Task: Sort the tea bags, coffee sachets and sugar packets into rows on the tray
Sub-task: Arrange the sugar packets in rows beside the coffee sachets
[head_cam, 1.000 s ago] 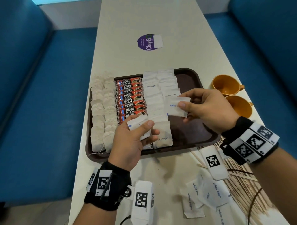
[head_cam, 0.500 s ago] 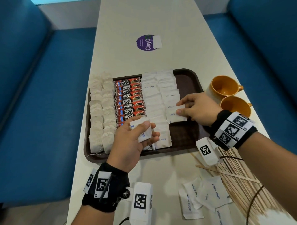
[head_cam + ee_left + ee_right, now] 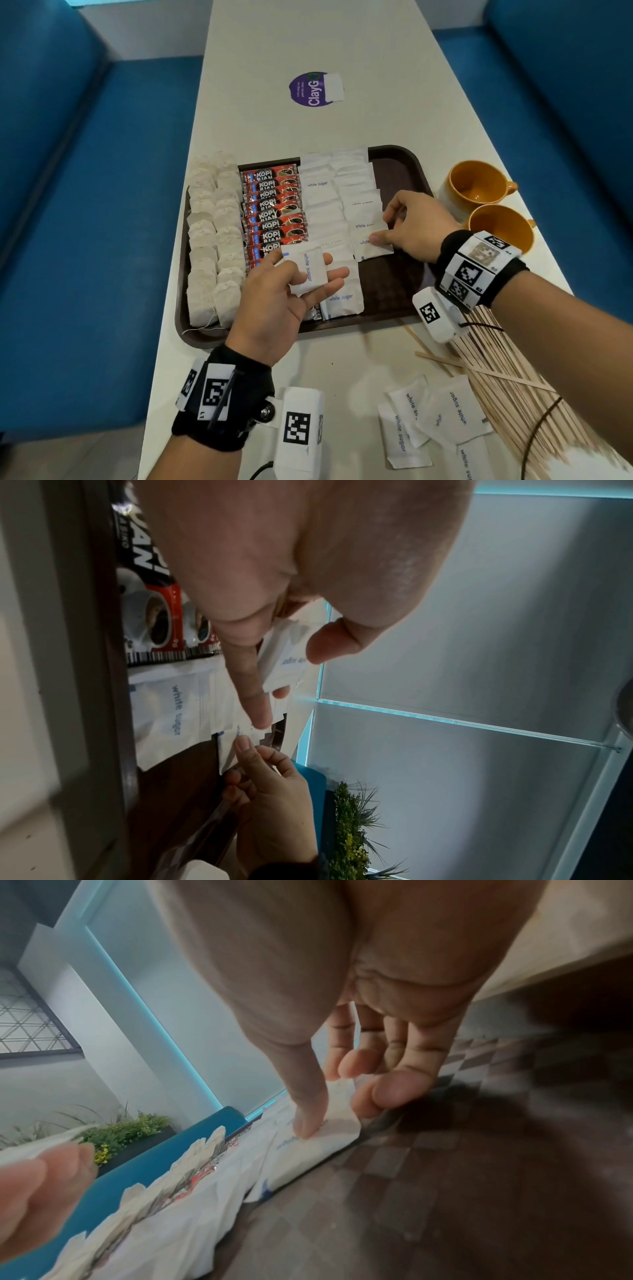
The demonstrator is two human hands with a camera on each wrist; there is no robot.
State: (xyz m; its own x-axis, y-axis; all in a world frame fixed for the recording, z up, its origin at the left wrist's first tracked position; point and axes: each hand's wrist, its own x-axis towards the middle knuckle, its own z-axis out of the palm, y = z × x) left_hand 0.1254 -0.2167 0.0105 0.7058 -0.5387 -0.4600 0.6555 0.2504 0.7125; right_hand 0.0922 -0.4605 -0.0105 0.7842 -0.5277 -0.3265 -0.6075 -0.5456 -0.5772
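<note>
Sorted rows fill the left and middle of the brown tray [image 3: 404, 161]; loose sugar packets wait on the bench.

Tea bags [image 3: 214, 240], pale and puffy, lie in two rows along the tray's 9 o'clock side. Just beside them one row of red coffee sachets [image 3: 274, 212] overlaps like shingles. Next come two rows of white sugar packets [image 3: 325, 202], flat and overlapping. The second row's nearest packet [image 3: 371, 248] lies on the tray toward 3 o'clock, touched by the right fingers [image 3: 376, 237]. Another packet [image 3: 306, 270] is held tilted above the tray's 6 o'clock edge. Several loose packets [image 3: 435, 418] lie jumbled on the bench [image 3: 318, 370] at 5 o'clock of the tray.
</note>
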